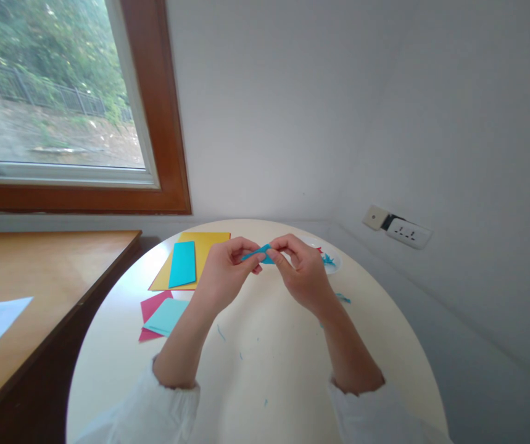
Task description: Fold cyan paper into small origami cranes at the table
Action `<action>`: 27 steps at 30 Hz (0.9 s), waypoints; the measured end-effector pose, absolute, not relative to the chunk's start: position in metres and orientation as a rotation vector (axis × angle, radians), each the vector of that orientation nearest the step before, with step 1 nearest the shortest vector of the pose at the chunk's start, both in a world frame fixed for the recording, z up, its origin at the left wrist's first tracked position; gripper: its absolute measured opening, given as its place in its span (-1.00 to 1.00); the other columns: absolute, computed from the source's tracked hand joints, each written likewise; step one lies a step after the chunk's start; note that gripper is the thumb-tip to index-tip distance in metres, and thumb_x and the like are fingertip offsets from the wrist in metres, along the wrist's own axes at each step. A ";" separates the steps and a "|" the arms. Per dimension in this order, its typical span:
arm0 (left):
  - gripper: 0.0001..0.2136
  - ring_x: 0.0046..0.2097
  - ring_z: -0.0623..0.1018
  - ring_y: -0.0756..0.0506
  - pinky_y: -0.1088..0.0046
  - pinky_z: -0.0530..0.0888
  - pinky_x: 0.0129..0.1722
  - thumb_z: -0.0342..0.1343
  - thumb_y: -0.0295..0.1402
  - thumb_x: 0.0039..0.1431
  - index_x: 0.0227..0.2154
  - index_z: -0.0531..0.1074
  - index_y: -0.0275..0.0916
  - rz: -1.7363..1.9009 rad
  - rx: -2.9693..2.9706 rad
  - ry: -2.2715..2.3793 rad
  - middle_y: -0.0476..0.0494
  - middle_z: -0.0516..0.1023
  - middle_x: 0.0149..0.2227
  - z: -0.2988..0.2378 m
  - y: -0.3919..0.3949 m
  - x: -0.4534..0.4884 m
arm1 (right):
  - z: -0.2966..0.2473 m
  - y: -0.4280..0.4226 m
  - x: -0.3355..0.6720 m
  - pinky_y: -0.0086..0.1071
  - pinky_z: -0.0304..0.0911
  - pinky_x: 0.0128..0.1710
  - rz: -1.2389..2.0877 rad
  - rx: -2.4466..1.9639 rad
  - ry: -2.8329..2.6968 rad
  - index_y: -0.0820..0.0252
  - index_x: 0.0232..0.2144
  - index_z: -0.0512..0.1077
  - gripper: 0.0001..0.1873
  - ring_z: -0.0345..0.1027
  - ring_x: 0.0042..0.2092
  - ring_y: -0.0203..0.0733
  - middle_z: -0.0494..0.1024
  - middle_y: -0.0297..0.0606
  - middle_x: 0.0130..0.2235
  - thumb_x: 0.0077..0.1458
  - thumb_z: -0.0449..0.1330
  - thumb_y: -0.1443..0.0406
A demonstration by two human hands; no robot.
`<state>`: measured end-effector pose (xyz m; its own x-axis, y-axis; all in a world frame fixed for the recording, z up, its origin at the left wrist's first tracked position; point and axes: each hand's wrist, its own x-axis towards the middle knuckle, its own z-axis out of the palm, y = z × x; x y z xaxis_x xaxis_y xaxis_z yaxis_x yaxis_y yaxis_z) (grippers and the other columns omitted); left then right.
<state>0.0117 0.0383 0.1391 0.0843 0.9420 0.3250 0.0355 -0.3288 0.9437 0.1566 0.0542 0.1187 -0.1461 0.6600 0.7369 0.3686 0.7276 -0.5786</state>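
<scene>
Between my two hands, above the far half of the round table, is a small folded piece of blue paper (268, 259). My left hand (226, 269) pinches its left end between thumb and fingers. The right end is pinched by my right hand (302, 269), thumb towards me. My fingers cover part of the paper, so its full shape is hidden. Behind my right hand a clear plate (337, 266) holds small blue and red paper bits (328, 259), partly covered by that hand.
Yellow sheets (209, 246) lie at the back left with a blue paper rectangle (182, 264) on top. Nearer are pale green paper (165, 316) and crimson paper (155, 303). Thin blue scraps (221, 333) dot the cream table (265, 370). A wooden desk (52, 265) stands left; walls rise behind and right.
</scene>
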 end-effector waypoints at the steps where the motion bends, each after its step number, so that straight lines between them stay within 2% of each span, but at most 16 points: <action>1: -0.78 -0.52 0.46 0.01 0.50 0.38 -0.46 0.28 -0.25 -0.20 -0.55 0.42 -0.29 1.370 1.534 1.014 0.02 0.44 -0.62 0.139 0.039 0.012 | 0.118 0.054 0.156 -0.39 0.24 -0.31 0.345 -0.799 -1.739 0.17 -0.46 0.32 -0.91 0.32 -0.36 -0.29 0.43 -0.34 -0.45 0.08 0.10 0.31; 8: -0.83 -0.52 0.45 0.01 0.52 0.37 -0.52 0.22 -0.29 -0.14 -0.55 0.41 -0.28 1.381 1.604 1.041 0.00 0.43 -0.59 0.138 0.040 0.011 | 0.116 0.057 0.151 -0.37 0.31 -0.29 0.632 -0.780 -1.564 0.18 -0.37 0.38 -0.84 0.38 -0.34 -0.27 0.48 -0.30 -0.39 0.01 0.18 0.22; 12: -0.89 -0.52 0.44 0.01 0.53 0.36 -0.55 0.17 -0.33 -0.10 -0.55 0.40 -0.26 1.363 1.616 1.088 0.01 0.42 -0.60 0.140 0.037 0.012 | 0.116 0.057 0.150 -0.36 0.30 -0.29 0.609 -0.791 -1.565 0.19 -0.45 0.39 -0.87 0.35 -0.35 -0.27 0.48 -0.30 -0.42 0.01 0.17 0.24; 19: -0.92 -0.53 0.43 0.03 0.52 0.36 -0.52 0.17 -0.38 -0.11 -0.54 0.40 -0.27 1.350 1.600 1.086 0.04 0.41 -0.60 0.138 0.038 0.012 | 0.116 0.056 0.147 -0.38 0.28 -0.32 0.582 -0.784 -1.577 0.19 -0.48 0.36 -0.88 0.32 -0.37 -0.28 0.44 -0.32 -0.44 0.03 0.13 0.25; 27: -0.89 -0.53 0.37 0.03 0.54 0.28 -0.56 0.17 -0.35 -0.11 -0.55 0.39 -0.28 1.332 1.636 1.102 0.04 0.37 -0.61 0.137 0.039 0.012 | 0.115 0.057 0.146 -0.41 0.24 -0.33 0.561 -0.776 -1.578 0.18 -0.47 0.35 -0.92 0.30 -0.38 -0.30 0.43 -0.35 -0.46 0.03 0.11 0.30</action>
